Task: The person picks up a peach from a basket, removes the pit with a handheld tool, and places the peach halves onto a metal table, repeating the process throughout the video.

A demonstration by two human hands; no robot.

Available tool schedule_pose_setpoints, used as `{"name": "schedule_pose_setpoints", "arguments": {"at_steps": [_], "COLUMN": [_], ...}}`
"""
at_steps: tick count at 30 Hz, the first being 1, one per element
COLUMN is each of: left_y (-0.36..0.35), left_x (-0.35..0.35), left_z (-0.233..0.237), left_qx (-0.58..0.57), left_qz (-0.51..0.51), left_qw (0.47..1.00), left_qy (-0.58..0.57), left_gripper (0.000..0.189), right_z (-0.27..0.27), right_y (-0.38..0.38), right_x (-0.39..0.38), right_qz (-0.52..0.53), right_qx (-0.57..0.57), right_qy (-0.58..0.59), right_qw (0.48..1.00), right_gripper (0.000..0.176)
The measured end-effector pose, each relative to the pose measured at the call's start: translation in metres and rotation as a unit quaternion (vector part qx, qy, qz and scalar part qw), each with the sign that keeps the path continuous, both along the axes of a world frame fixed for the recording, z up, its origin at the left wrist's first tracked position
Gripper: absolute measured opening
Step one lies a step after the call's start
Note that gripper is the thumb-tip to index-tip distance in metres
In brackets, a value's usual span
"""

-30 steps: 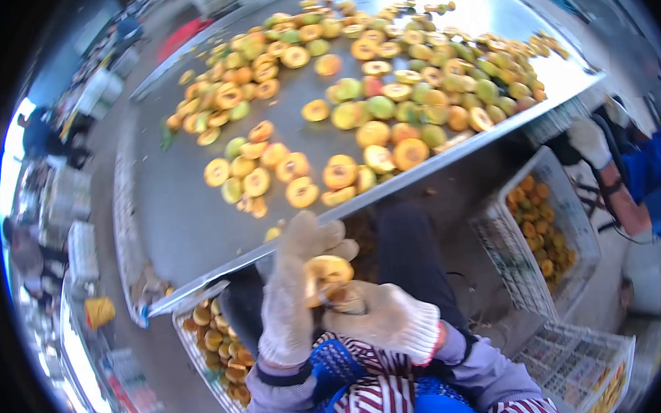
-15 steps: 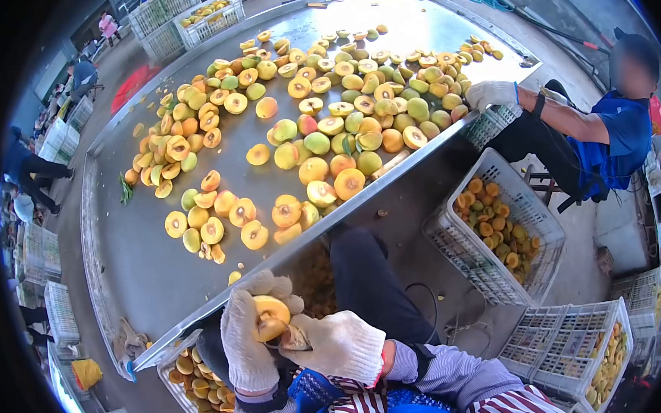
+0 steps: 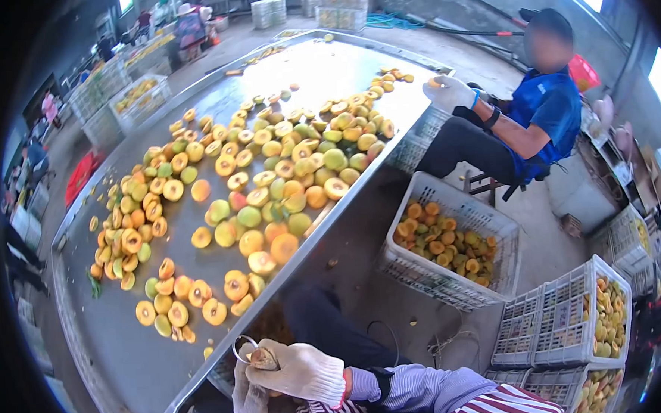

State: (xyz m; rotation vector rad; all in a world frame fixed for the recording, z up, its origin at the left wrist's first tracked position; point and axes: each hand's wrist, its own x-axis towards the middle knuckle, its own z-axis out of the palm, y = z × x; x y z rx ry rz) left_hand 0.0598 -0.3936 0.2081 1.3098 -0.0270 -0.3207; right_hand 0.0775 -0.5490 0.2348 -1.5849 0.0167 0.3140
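In a white knit glove, my right hand [image 3: 302,369] is closed around a tool with a wooden handle end [image 3: 263,358] and a thin metal ring [image 3: 243,349] standing up from it. My left hand [image 3: 250,407], gloved too, lies just below and behind the right one near the table's front edge. Its fingers are mostly covered, so whether a fruit is in it cannot be seen. Beyond both hands, many halved yellow peaches [image 3: 178,313], some with pits showing, are spread over the metal table [image 3: 129,350].
A person in blue [image 3: 542,113] sits at the table's right side, a gloved hand [image 3: 448,94] over its edge. A crate [image 3: 455,293] of peach halves stands on the floor between us. Stacked crates [image 3: 549,322] are at lower right. A raised rim [image 3: 289,272] edges the table.
The peach half that showed in my left hand is out of sight. My right hand has risen across the left, with the tool's ring now visible. The view has swung right and up.
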Motion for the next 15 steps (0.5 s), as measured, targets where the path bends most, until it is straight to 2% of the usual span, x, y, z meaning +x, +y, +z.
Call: {"name": "schedule_pose_setpoints", "arguments": {"at_steps": [1, 3, 4, 5, 6, 8, 10, 12, 14, 15], "left_y": [-0.005, -0.003, 0.000, -0.003, 0.001, 0.004, 0.022, 0.030, 0.035, 0.037], "left_x": [-0.003, 0.003, 0.005, 0.009, 0.007, 0.002, -0.002, 0.001, -0.004, -0.009], "left_z": [0.006, 0.002, -0.001, -0.009, -0.012, -0.009, -0.022, -0.024, -0.010, -0.009], "left_qx": [-0.018, -0.064, -0.108, -0.185, -0.163, -0.099, -0.117, -0.050, -0.039, -0.060], "left_qz": [0.049, 0.068, 0.095, 0.034, 0.041, 0.096, 0.031, -0.002, -0.062, -0.086], "left_qw": [0.999, 0.995, 0.988, 0.981, 0.984, 0.990, 0.991, 0.998, 0.990, 0.985], "left_qy": [0.001, 0.030, 0.062, -0.039, -0.064, -0.014, 0.056, 0.033, 0.121, 0.134], "left_gripper": [0.045, 0.046, 0.049, 0.070, 0.068, 0.066, 0.063, 0.068, 0.066, 0.067], "right_z": [-0.002, -0.009, -0.012, -0.016, -0.022, -0.012, -0.020, 0.000, -0.016, -0.030], "right_y": [0.000, 0.002, 0.005, 0.009, 0.012, 0.009, 0.012, 0.006, 0.007, 0.010], "right_x": [0.001, 0.000, -0.002, -0.003, -0.004, -0.004, -0.001, 0.003, 0.003, 0.004], "right_qz": [0.000, 0.004, -0.024, -0.046, -0.068, -0.063, -0.090, -0.047, -0.057, -0.062], "right_qx": [-0.010, -0.019, -0.072, -0.121, -0.094, -0.002, -0.038, -0.009, 0.005, 0.004], "right_qy": [-0.005, -0.008, -0.072, -0.134, -0.174, -0.090, -0.095, 0.071, 0.101, 0.057], "right_qw": [1.000, 1.000, 0.994, 0.982, 0.978, 0.994, 0.991, 0.996, 0.993, 0.996], "right_gripper": [0.028, 0.028, 0.027, 0.026, 0.026, 0.032, 0.031, 0.030, 0.030, 0.031]}}
